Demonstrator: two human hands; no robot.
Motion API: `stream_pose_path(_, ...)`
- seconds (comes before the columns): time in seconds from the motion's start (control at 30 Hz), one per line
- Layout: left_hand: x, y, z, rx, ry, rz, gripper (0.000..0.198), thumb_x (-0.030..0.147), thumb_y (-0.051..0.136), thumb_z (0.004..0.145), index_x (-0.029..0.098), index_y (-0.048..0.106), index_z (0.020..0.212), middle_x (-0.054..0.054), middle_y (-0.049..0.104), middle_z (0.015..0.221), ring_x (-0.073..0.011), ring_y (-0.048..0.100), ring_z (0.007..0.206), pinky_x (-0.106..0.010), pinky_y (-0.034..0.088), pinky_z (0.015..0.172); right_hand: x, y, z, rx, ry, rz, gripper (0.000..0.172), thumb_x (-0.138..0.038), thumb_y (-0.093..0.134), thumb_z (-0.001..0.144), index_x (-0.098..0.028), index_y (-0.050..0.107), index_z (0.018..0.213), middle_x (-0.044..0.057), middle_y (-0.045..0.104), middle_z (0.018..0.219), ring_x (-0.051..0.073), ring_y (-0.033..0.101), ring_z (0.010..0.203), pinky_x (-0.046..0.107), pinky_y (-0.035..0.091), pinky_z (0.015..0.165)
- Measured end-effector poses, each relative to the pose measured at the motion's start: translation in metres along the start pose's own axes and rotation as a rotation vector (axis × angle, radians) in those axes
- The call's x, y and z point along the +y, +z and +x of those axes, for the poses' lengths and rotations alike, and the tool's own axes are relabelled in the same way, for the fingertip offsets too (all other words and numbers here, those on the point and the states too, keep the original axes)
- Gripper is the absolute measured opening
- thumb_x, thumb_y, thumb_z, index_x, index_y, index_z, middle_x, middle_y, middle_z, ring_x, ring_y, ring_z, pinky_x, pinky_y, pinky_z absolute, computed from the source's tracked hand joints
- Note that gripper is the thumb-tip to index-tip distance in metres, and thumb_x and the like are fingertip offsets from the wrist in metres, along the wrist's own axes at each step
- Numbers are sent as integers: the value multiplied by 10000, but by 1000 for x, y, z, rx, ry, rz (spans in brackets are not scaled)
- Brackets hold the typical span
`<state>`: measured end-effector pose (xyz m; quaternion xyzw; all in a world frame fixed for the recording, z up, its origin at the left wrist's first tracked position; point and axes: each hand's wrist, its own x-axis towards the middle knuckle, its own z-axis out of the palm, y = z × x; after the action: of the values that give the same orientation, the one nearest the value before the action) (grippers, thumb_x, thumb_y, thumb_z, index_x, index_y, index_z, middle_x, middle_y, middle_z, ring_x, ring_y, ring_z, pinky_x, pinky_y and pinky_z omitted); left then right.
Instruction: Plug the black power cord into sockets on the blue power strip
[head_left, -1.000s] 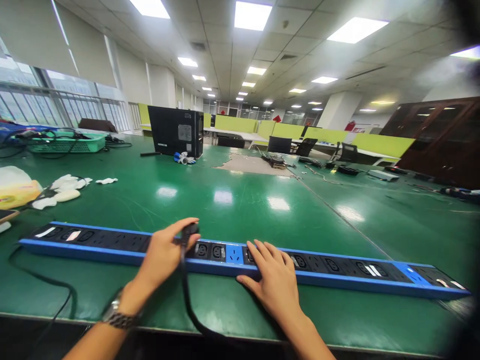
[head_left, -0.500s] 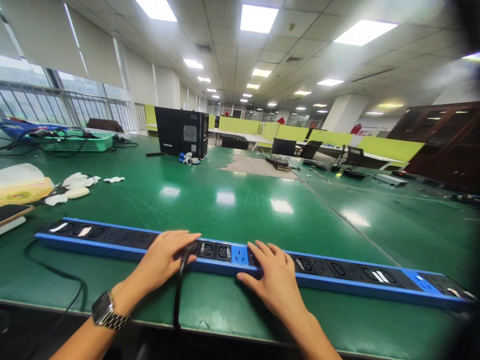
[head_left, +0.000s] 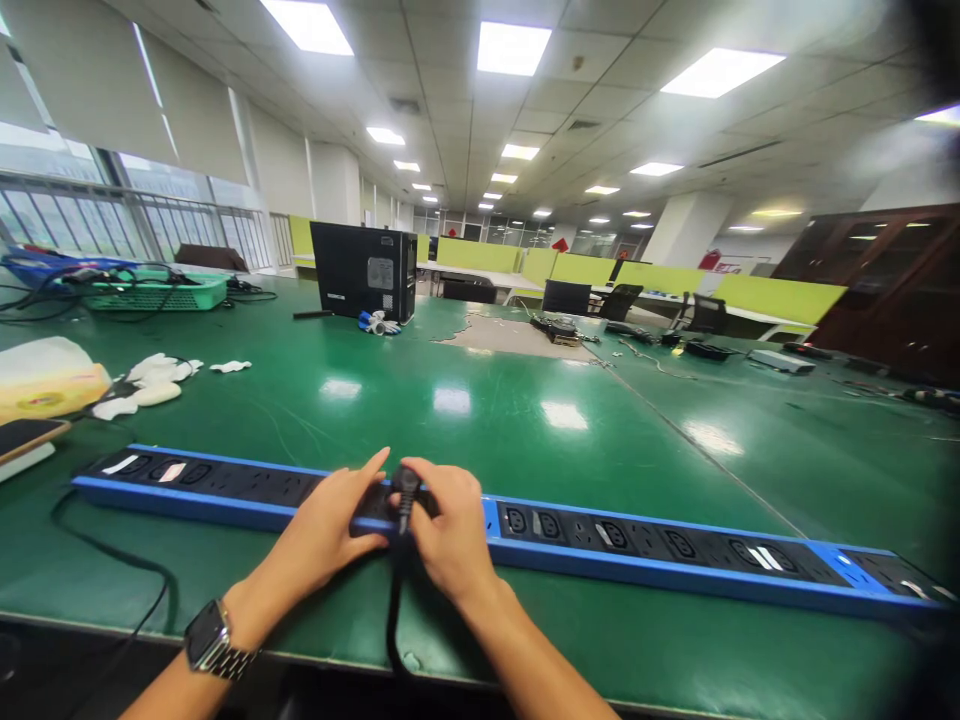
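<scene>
Left hand (head_left: 330, 520) and right hand (head_left: 450, 535) both pinch the black plug (head_left: 406, 482) on the power strip (head_left: 637, 560), close to the near edge of the table (head_left: 487, 420). The right hand has crossed over from 3 o'clock; I judge plug work is under way. Sockets toward 3 o'clock stand free, with open surface at 12 o'clock.
</scene>
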<state>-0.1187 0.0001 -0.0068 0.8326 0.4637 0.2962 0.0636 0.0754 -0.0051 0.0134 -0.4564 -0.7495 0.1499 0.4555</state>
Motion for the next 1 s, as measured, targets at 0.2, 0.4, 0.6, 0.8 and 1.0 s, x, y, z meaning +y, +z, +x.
stream_pose_path(0.2,4,-3,0,-26,-31,27,1006,220,754,742,321,115,1513,-71,627,1266,-260,572,1155,-480,400,1032,52,-67,-23,23,176,-67,327,-455,550,874,-231,666,1081,62,715,973,207,638,884,353,477,812)
stream_pose_path(0.4,6,-3,0,-12,-21,42,941,240,743,753,306,178,1503,-74,634,1271,-262,579,1164,-482,392,1048,55,-79,-29,-90,128,-177,304,-414,540,879,-246,657,1104,58,707,990,205,636,924,350,488,842)
stream_pose_path(0.6,4,-1,-1,-14,-22,59,933,258,748,752,303,189,1498,-74,622,1299,-272,573,1186,-506,363,1078,51,-84,-20,-198,179,-191,316,-410,520,885,-253,645,1130,46,696,969,183,632,855,319,483,786)
stream_pose_path(0.8,2,-1,-2,-14,-1,71,936,263,743,765,313,165,1499,-83,612,1312,-271,568,1196,-522,356,1084,48,-91,-14,-282,188,-226,278,-419,517,883,-240,673,1027,28,691,856,177,605,777,309,455,734)
stream_pose_path(1.0,2,-1,-2,-12,13,74,898,269,734,772,294,200,1493,-98,603,1328,-272,565,1203,-527,357,1085,42,-86,-13,-304,148,-335,279,-376,522,881,-239,673,1071,44,688,864,195,603,830,296,446,725)
